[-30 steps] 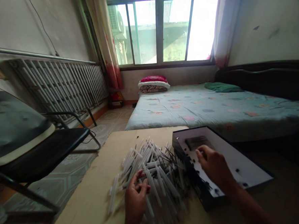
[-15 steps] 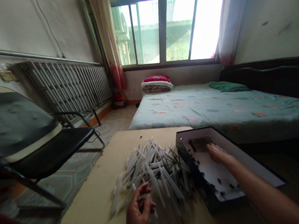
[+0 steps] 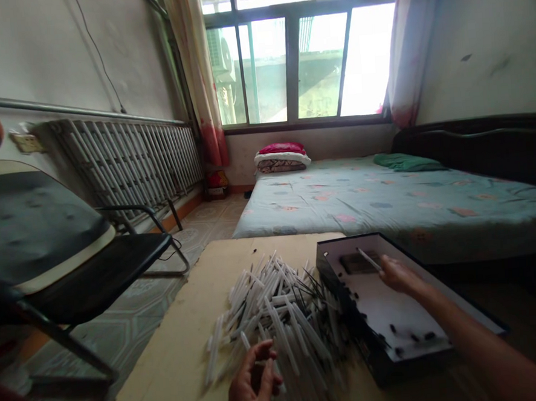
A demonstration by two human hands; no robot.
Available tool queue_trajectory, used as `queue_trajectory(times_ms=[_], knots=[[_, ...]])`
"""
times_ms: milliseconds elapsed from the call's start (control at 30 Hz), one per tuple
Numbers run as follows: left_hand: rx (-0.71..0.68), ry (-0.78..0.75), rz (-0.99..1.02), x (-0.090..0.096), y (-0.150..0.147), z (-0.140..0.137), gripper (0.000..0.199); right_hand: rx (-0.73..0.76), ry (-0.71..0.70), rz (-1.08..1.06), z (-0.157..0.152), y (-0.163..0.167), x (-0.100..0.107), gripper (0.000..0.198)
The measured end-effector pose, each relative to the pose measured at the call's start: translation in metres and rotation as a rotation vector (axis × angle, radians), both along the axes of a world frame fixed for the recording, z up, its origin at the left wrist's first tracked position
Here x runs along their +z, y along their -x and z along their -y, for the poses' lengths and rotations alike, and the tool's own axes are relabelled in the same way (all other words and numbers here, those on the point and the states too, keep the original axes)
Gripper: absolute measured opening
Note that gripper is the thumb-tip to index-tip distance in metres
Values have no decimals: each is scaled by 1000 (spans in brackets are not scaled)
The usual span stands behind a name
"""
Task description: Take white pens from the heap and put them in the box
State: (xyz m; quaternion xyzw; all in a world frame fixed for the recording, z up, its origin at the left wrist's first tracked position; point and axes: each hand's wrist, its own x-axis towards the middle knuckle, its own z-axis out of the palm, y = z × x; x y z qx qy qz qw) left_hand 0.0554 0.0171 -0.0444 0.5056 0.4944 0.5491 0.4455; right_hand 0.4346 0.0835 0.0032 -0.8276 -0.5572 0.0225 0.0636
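My right hand [image 3: 402, 277] is over a shallow black box [image 3: 472, 309] with a white inside. Its fingers are closed on a slim white pen-like stick [image 3: 368, 258], which points up and left above a row of dark sticks [image 3: 356, 264] in the box. Near the table's front, my left hand [image 3: 254, 383] is curled, thumb and fingers pinched close together; anything between them is too small to make out. Beside it spreads a loose heap of white plastic tubes [image 3: 280, 327], with thin black rods [image 3: 307, 286] mixed in at its right.
Several small black pieces [image 3: 415, 337] lie inside the box. Heap and box rest on a pale yellow table [image 3: 168, 352]. A bed [image 3: 322, 203] stands behind the table, a black folding chair [image 3: 130, 251] at the left. One tiny dark piece [image 3: 255, 250] sits near the table's back edge.
My right hand has lifted slightly and shifted right from the dark row, and a white stick now shows in its fingers. The left hand keeps its curled pose. The camera view has tilted up a little.
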Motion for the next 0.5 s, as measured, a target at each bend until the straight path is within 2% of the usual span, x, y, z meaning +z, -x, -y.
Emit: queue_trajectory(times_ms=[67,133,167,233,300,367,433,500], knots=[[-21,-52,-67,-2,6,0,28,54,-74,-78,11,23,23,20],[-48,-165,-220,-3,13,0,23,144,-134,-158,30,58,42,28],[-52,-264,-327,-4,16,0,24,202,-172,-205,43,79,47,31],[-19,-523,-572,-5,20,1,32,379,-288,-449,70,124,48,29],[33,-808,-805,-6,22,3,40,503,-245,-615,94,165,32,26],[-10,-1033,-983,-6,21,5,41,548,-200,-690,109,196,5,19],[-148,-1164,-1065,-6,19,7,34,579,-106,-771,117,215,-28,17],[-249,-1182,-1073,-6,17,8,25,571,-68,-855,120,222,-55,23]])
